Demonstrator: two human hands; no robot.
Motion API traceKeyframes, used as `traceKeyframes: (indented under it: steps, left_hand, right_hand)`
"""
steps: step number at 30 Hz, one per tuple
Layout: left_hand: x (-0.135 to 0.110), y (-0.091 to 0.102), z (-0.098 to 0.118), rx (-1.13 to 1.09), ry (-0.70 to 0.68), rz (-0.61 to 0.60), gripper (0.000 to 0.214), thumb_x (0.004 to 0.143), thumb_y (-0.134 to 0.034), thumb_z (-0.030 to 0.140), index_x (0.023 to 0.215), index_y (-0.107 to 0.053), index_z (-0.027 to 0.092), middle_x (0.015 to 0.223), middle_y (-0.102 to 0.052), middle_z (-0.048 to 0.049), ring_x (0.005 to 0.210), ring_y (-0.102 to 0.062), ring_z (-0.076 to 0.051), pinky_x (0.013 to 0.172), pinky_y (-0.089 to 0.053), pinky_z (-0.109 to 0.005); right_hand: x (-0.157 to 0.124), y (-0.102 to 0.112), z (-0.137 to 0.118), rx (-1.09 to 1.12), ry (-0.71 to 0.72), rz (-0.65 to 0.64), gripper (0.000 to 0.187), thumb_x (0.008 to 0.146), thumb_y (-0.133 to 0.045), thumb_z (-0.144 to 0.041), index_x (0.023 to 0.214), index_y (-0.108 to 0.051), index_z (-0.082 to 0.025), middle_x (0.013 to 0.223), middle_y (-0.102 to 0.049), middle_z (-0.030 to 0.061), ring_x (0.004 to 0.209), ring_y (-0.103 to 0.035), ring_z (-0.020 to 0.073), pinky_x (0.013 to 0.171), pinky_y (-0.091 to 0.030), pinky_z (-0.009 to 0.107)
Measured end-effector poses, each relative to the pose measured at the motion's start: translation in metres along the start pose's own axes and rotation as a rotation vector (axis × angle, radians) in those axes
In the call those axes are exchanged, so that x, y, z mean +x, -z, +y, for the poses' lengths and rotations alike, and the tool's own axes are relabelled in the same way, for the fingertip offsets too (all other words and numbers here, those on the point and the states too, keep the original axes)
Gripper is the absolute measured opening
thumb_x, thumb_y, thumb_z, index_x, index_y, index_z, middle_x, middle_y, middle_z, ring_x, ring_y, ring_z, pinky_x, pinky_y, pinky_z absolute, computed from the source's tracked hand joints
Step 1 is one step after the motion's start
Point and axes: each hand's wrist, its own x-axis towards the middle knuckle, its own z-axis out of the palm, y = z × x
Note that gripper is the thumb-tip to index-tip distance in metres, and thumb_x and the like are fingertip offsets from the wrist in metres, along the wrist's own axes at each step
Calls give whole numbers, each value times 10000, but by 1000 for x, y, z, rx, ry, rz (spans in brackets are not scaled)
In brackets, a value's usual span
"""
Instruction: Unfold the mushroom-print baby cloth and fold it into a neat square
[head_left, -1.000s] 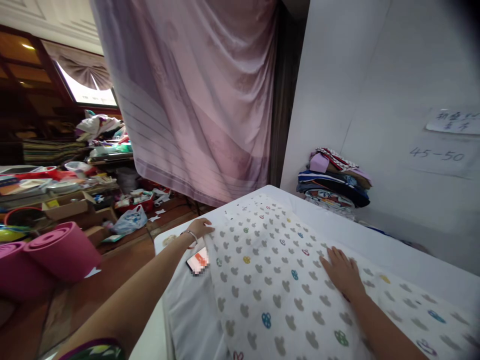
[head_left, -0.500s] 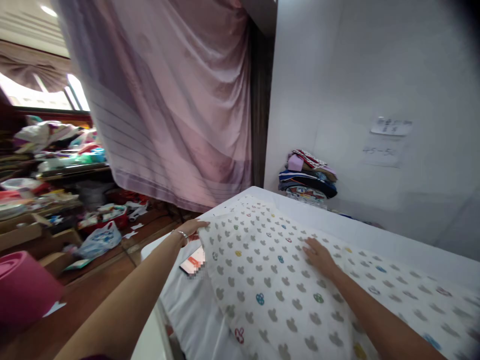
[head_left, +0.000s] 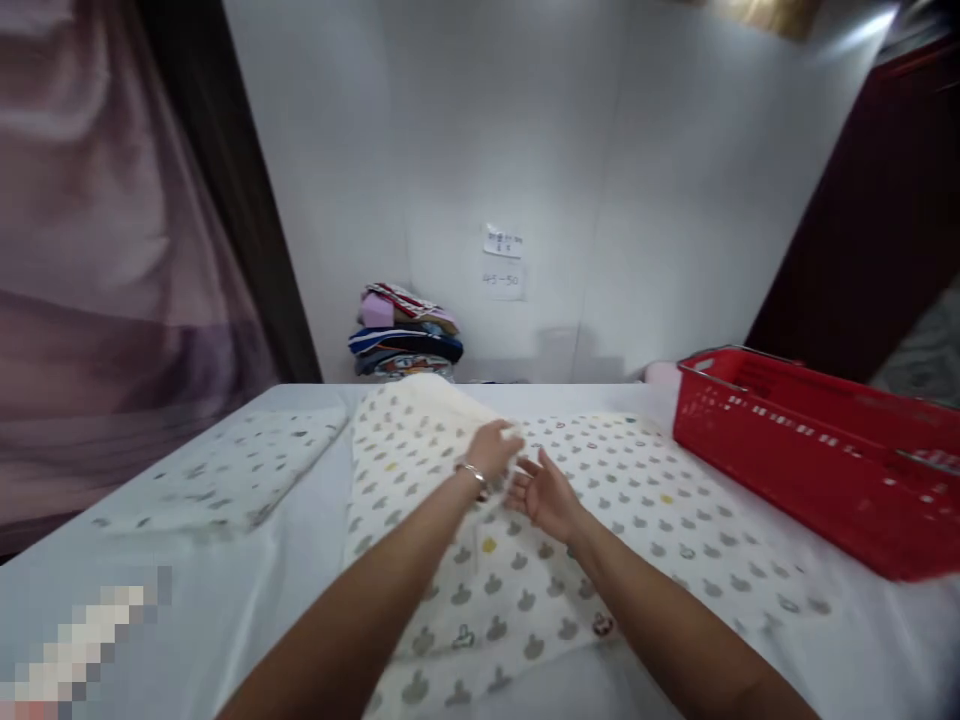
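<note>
A white cloth (head_left: pixel 645 500) printed with small grey and coloured mouse-head shapes lies spread on a table covered in white (head_left: pixel 247 600). My left hand (head_left: pixel 493 448), a bracelet on its wrist, pinches a fold of this cloth and holds it lifted over the middle. My right hand (head_left: pixel 546 493) sits just to its right, fingers apart, palm turned up and resting on the cloth. A second flap of the same print (head_left: pixel 240 470) lies flat at the left.
A red plastic basket (head_left: pixel 817 450) stands on the table at the right. A pile of folded clothes (head_left: pixel 405 335) sits against the white wall at the back, under a paper note (head_left: pixel 502 242). A pinkish curtain (head_left: pixel 97 280) hangs at the left.
The view has swung right, bringing the red basket in. My left hand has carried the cloth's left edge over to the middle. My right hand has lifted off flat and turned palm up.
</note>
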Motion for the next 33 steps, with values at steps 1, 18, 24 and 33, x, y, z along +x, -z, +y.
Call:
traceKeyframes:
  steps: [1, 18, 24, 33]
  left_hand:
    - [-6, -34, 18, 13, -63, -61, 260, 711, -570, 240, 950, -625, 153, 886, -661, -62, 839, -598, -205, 780, -442, -311]
    - [-146, -111, -49, 478, -438, -379, 601, 729, -564, 221, 1305, -406, 289, 1371, -428, -47, 1281, -329, -262, 1109, -123, -512]
    - [-164, -85, -67, 496, -344, -264, 512, 744, -583, 282, 1248, -492, 288, 1308, -504, -52, 1221, -413, -274, 1080, -235, -508]
    - [-164, -62, -66, 392, -231, -212, 237, 803, -525, 373, 982, -642, 271, 1066, -644, -38, 1004, -563, -223, 908, -438, -373]
  right_hand:
    - [-18, 21, -8, 30, 37, 67, 552, 820, -341, -679, 1012, -530, -197, 842, -678, 55, 799, -650, 190, 776, -494, 349]
    - [-144, 133, -4, -74, -165, 477, 330, 726, -685, -262, 1006, -541, -164, 861, -682, 59, 732, -664, 183, 605, -570, 299]
    - [-128, 135, -18, -143, -174, 522, 279, 755, -644, -268, 987, -534, -159, 759, -655, 32, 631, -642, 144, 505, -553, 243]
    - [-139, 170, -28, -1264, 64, 626, 394, 773, -546, -297, 1157, -538, -210, 1023, -618, 65, 860, -627, 207, 763, -499, 324]
